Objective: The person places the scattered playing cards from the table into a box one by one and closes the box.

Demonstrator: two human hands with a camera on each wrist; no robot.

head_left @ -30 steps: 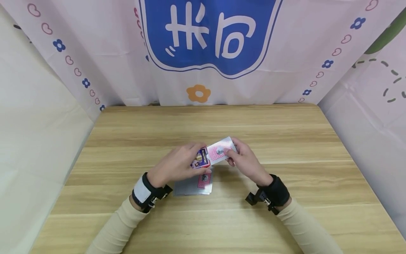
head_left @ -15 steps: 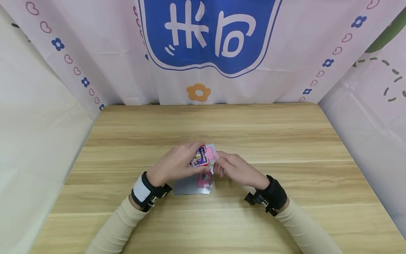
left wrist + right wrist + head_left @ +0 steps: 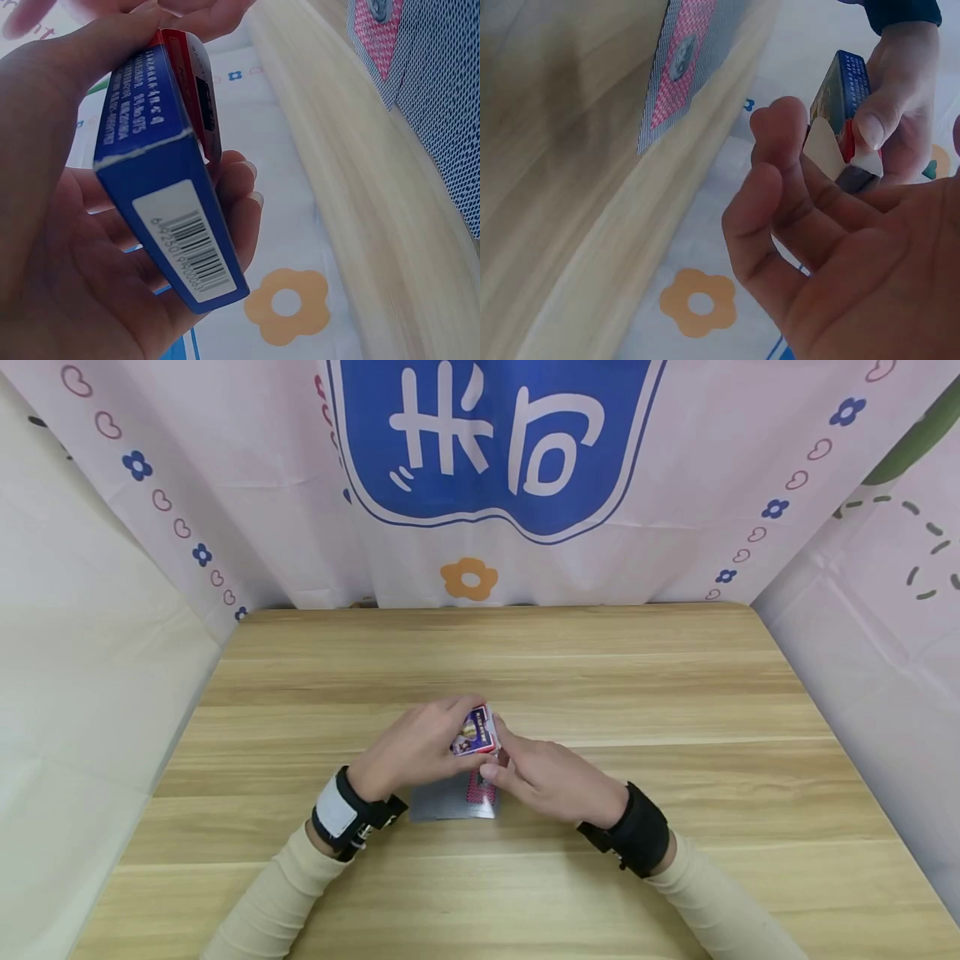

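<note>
- Blue-and-red cardboard card box (image 3: 476,733), barcode label on one narrow blue side, held above the desk's middle, somewhat nearer the front edge.
- Left hand (image 3: 415,749): fingers and thumb curled round the box; in the left wrist view the thumb lies along one broad face and the fingertips (image 3: 238,171) wrap the opposite one.
- Right hand (image 3: 551,779): fingers bent and close together at the box's open end; fingertips touch the pale flap (image 3: 823,147) there. Whether the flap is pinched or merely pressed cannot be told.
- Loose playing cards (image 3: 459,797), grey-patterned backs with a pink centre panel, lie face down on the desk directly beneath the hands, partly hidden by them.
- Light wooden desk (image 3: 675,693) carries the cards.
- Both wrists wear black straps; cream sleeves run toward the front edge.
- White cloth backdrop (image 3: 262,485) with a blue emblem and an orange flower hangs behind the far edge.
</note>
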